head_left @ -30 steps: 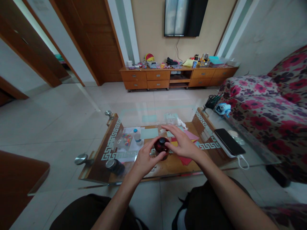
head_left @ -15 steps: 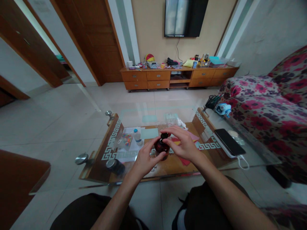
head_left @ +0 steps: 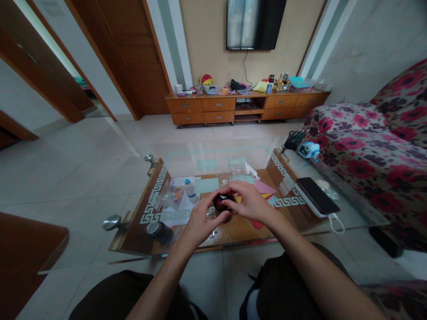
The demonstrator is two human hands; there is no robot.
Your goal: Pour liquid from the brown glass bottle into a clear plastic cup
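Observation:
A small dark red-brown bottle with a dark top is between my two hands, above the glass table. My left hand is closed round the bottle's body, thumb on the near side and fingers on the far left. From the right, my right hand grips the top, with its thumb across the upper body and its fingers curled over. These fingers partly hide the dark cap, and I cannot tell whether it is screwed on. Below the hands, the glass tabletop and a wooden shelf show.
A dark jar with a silver lid stands left, near a small clear bottle with a blue cap and a bag of coloured pieces. A phone with a white cable lies right, near a blue sharpener-like device.
My right hand has moved slightly down and left, bringing the dark cap lower against the bottle. My left hand keeps its hold. The view has shifted a little.

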